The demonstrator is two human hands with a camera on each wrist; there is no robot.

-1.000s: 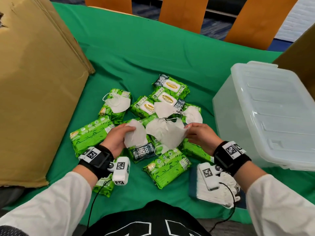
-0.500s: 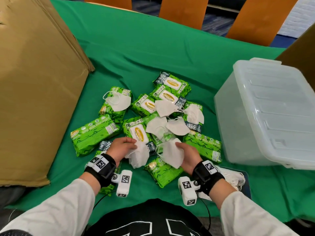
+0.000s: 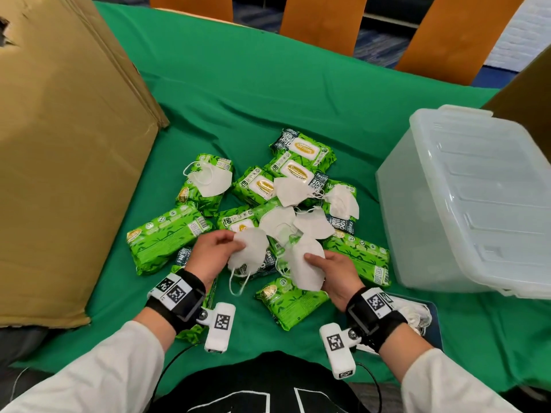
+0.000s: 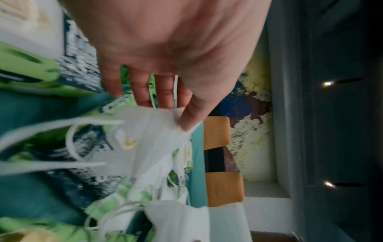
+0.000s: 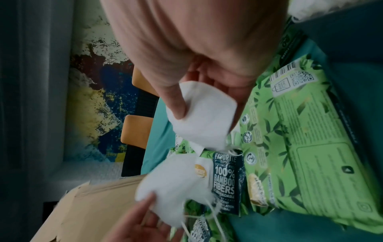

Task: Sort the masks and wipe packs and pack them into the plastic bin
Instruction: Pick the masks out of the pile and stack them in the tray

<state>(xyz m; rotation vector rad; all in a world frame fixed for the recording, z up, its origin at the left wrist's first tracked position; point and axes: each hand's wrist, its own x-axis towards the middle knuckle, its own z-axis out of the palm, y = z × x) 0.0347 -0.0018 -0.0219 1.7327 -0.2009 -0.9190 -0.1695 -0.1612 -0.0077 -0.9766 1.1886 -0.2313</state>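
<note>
Our left hand [image 3: 212, 254] pinches one white folded fabric mask [image 3: 249, 248]; our right hand [image 3: 334, 274] grips another white mask [image 3: 304, 263] beside it.

Glossy plastic wipe packs [image 3: 167, 236], matt fabric masks [image 3: 305, 263], translucent plastic bin [image 3: 465, 204], green cloth [image 3: 253, 93].

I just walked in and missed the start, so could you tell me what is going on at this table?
A person is sorting a pile of white masks and green wipe packs on a green cloth. The left hand grips one mask and the right hand grips another mask, both just above the pile. The plastic bin to the right has its lid on, and a stack of masks lies by the right wrist.
</note>
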